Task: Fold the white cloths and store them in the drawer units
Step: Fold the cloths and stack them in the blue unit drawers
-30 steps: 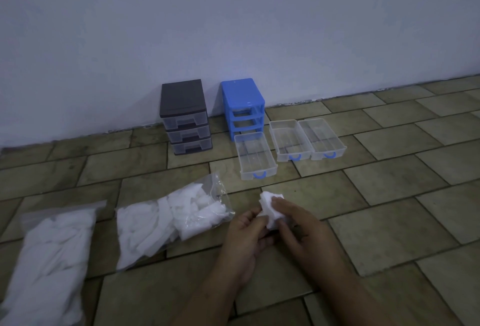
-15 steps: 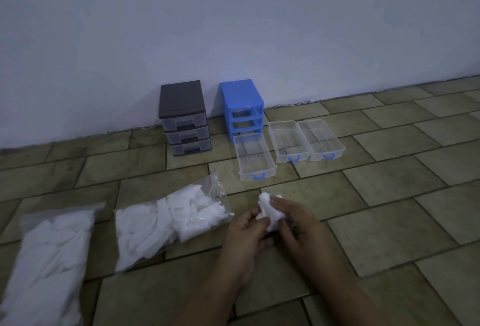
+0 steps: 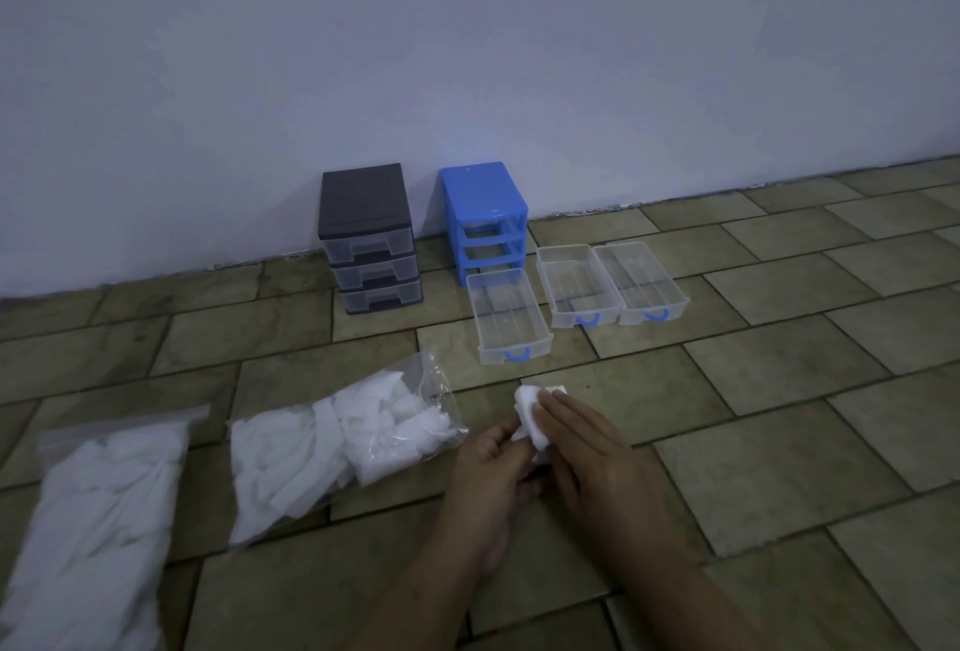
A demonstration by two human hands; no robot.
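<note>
dim light flattens much of the scene, and the small white cloth (image 3: 531, 416) is half hidden — the right hand (image 3: 587, 448) lies over it with fingers nearly straight, while the left hand (image 3: 493, 468) curls round its lower edge and pinches it, so the cloth's folds cannot be made out. both hands hold it just above the tiled floor (image 3: 779, 442); the forearms are cut off by the bottom edge.

to the left lie two clear plastic bags of white cloths: the nearer bag (image 3: 332, 448) sits just beside the left hand, its open mouth toward the cloth, and the far bag (image 3: 98, 515) is cut off at the left and bottom edges.

against the wall (image 3: 467, 53) stand two drawer units, side by side but apart. the dark grey unit (image 3: 366, 235) has its three clear drawers in place. the blue unit (image 3: 483, 219) shows three open slots — its clear drawers rest on the floor: one drawer (image 3: 509, 315) right in front of it, a second drawer (image 3: 576, 284) and third drawer (image 3: 641, 281) touching each other to its right. nothing shows inside the three.
</note>
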